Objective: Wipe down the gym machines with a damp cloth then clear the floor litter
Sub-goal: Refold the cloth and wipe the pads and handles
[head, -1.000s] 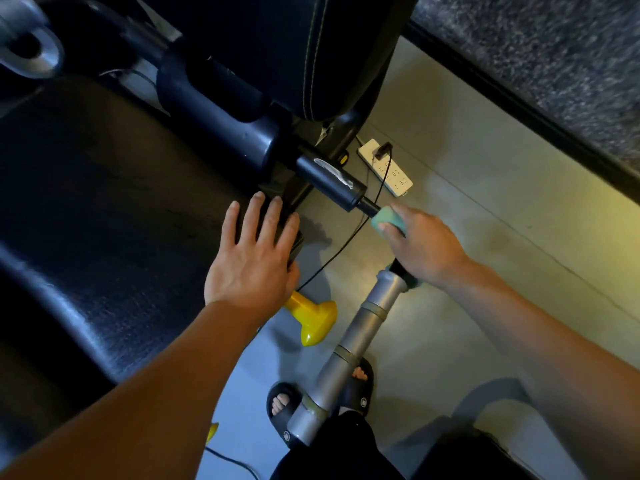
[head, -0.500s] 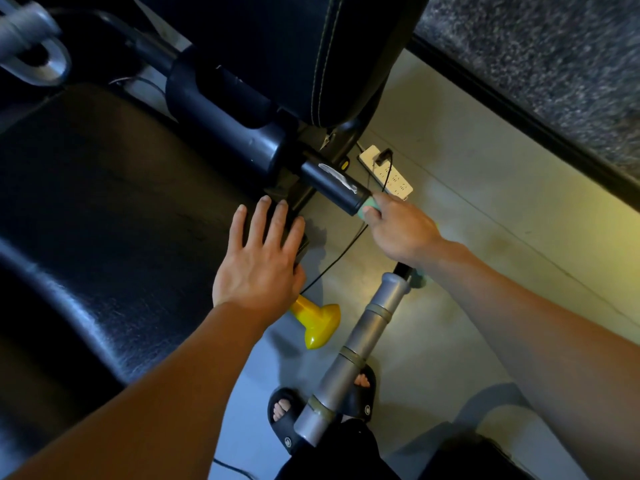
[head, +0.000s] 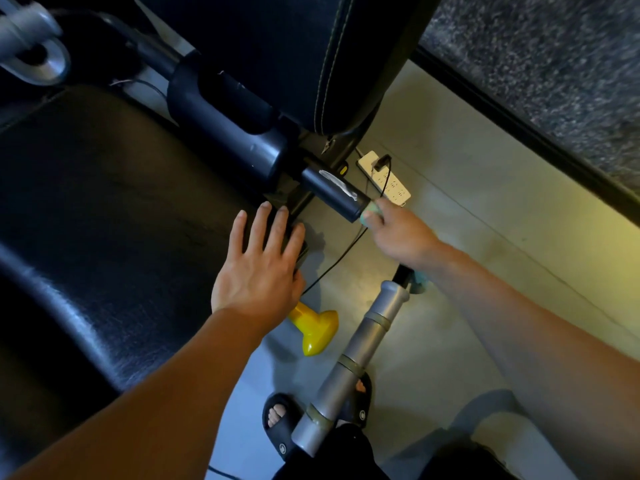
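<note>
We are wiping the bar (head: 334, 195), right hand (head: 401, 242) gripping the cloth (head: 370, 213), left hand (head: 258, 268) flat on the seat (head: 104, 202); next, rub along it

Single head cam, looks steeply down, close over seat pad (head: 104, 209) & floor (head: 450, 306).

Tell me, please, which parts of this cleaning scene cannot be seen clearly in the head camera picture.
- Green cloth: mostly hidden in the head view by the right hand gripping it; dampness cannot be judged.
- Bar between the black handle and the grey tube: covered by the right hand.
- Yellow dumbbell: far end hidden under the left hand.
- Power strip: markings too small.
- Grey ring, top left: blurred, cut by the edge.
</note>
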